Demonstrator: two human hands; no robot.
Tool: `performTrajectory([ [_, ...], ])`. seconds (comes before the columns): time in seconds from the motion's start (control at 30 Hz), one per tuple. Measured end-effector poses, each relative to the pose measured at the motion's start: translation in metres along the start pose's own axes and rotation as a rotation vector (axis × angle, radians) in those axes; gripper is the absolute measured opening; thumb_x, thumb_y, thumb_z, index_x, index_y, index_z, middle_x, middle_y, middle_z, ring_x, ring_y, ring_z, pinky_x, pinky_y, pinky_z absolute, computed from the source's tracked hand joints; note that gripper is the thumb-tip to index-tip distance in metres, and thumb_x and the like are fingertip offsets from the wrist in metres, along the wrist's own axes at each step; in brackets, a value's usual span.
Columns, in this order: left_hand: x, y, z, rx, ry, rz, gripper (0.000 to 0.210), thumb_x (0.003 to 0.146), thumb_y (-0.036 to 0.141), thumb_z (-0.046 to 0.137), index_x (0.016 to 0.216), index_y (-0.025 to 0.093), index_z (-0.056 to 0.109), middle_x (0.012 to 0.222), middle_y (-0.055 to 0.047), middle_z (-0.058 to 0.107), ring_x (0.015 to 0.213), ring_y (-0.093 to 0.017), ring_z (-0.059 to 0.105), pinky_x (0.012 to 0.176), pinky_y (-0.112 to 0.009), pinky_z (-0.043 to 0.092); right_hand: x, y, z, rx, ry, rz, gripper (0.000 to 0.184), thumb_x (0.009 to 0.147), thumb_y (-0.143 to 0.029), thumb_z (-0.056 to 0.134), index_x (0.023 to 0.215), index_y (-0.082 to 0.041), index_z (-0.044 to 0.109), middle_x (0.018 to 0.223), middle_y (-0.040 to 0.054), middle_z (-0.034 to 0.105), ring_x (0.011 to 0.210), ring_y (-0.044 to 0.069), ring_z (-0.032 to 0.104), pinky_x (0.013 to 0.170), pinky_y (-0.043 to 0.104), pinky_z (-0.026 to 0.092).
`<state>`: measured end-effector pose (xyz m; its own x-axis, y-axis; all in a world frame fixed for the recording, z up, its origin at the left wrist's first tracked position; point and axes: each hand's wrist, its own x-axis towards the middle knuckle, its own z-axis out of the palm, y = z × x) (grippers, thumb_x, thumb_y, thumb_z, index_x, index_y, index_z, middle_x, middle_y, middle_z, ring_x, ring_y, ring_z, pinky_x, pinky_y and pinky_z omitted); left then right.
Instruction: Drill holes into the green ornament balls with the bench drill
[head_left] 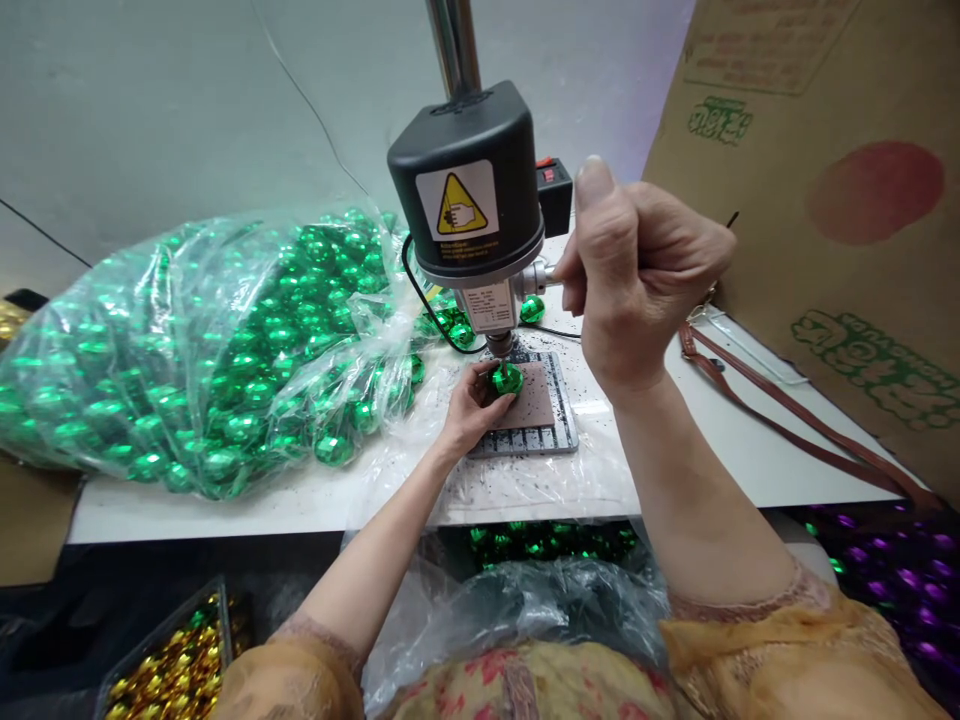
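A small bench drill press with a black motor housing and a yellow warning label stands on the white table. Under its chuck, my left hand pinches a shiny green ball against a pinkish pad on the slotted metal base. The drill tip meets or nearly meets the top of the ball; the exact contact is too small to tell. Raised at the right of the machine, my right hand is closed around the drill press's feed handle, which its fingers mostly hide.
A clear plastic bag full of green balls lies on the left. Dark shavings dot the white table. A cardboard box and brown strap are at right. Below sit gold balls, more green balls and purple balls.
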<state>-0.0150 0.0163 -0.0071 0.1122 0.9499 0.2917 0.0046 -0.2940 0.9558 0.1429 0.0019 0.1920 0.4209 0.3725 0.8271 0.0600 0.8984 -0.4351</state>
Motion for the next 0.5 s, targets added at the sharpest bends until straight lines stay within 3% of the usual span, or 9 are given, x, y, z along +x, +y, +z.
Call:
performTrajectory([
  [0.2, -0.0066, 0.0037, 0.0034, 0.041, -0.003, -0.006, 0.051, 0.076, 0.043, 0.081, 0.114, 0.02, 0.056, 0.109, -0.007, 0.067, 0.102, -0.021, 0.066, 0.094, -0.04, 0.054, -0.0001, -0.0014, -0.0014, -0.02, -0.024, 0.03, 0.045, 0.092, -0.018, 0.057, 0.048, -0.017, 0.049, 0.043, -0.0078, 0.042, 0.038, 0.0, 0.035, 0.047, 0.023, 0.033],
  [0.5, -0.0091, 0.0043, 0.0069, 0.108, 0.033, -0.037, 0.057, 0.072, 0.039, 0.084, 0.117, 0.02, 0.056, 0.112, -0.008, 0.067, 0.105, -0.022, 0.065, 0.096, -0.04, 0.051, -0.0028, -0.0013, -0.0035, -0.059, -0.028, 0.015, 0.044, 0.092, -0.027, 0.059, 0.05, -0.018, 0.047, 0.044, -0.0071, 0.042, 0.039, 0.002, 0.035, 0.046, 0.025, 0.035],
])
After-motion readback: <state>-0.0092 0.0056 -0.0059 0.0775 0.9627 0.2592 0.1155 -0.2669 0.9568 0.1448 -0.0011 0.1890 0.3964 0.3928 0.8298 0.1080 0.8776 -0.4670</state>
